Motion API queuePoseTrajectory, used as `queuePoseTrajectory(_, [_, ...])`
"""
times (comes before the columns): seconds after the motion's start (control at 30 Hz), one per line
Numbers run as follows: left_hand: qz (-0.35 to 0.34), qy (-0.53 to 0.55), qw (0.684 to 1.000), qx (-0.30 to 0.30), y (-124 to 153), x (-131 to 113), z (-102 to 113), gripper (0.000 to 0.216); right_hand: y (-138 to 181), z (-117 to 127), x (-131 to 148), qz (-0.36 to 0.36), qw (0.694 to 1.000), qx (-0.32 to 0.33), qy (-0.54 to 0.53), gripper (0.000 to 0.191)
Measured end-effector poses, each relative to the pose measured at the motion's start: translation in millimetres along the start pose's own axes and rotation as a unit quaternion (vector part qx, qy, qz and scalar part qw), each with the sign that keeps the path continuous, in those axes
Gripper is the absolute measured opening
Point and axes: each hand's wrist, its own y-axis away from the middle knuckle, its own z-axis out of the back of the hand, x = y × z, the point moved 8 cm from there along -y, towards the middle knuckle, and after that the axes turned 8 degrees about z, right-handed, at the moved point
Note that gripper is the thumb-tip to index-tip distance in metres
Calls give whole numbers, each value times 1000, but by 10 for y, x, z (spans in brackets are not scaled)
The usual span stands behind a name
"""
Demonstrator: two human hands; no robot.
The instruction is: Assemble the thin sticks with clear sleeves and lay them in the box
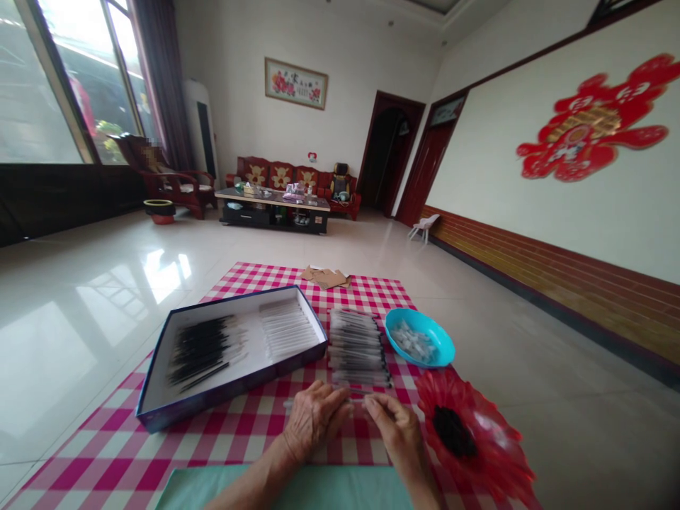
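Observation:
My left hand (313, 418) and my right hand (396, 425) meet over the pink checked cloth (239, 432), fingers pinched on a thin clear pen tube (357, 401) held between them. Just beyond the hands lies a row of several finished pens (357, 348). To the left stands a shallow blue-edged box (159, 404) with black refills (205, 350) and clear tubes (287, 327) inside. A blue bowl (443, 347) of small clear parts is at the right, and a red flower-shaped dish (489, 439) holding small black pieces (450, 431) sits by my right hand.
Flat cardboard pieces (326, 276) lie at the cloth's far edge. A pale green mat (297, 489) is nearest me. Beyond is shiny tiled floor (106, 283), a dark coffee table (273, 207), a red sofa (281, 173) and a small white chair (423, 227).

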Motion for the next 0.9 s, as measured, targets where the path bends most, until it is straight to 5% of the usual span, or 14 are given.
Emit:
queuePoseTrajectory(0.17, [34, -25, 999, -16, 1, 108, 14, 20, -21, 381, -2, 14, 980, -150, -129, 30])
queuePoseTrajectory(0.3, [48, -11, 998, -39, 11, 127, 36, 17, 9, 506, 74, 54, 969, -211, -116, 27])
queuePoseTrajectory(0.53, [25, -3, 998, -49, -11, 11, 135, 20, 33, 209, 107, 68, 986, -151, -32, 30])
queuePoseTrajectory(0.9, [-5, -66, 998, -5, 19, -59, -51, 25, 10, 54, -300, -55, 991, -105, -65, 51])
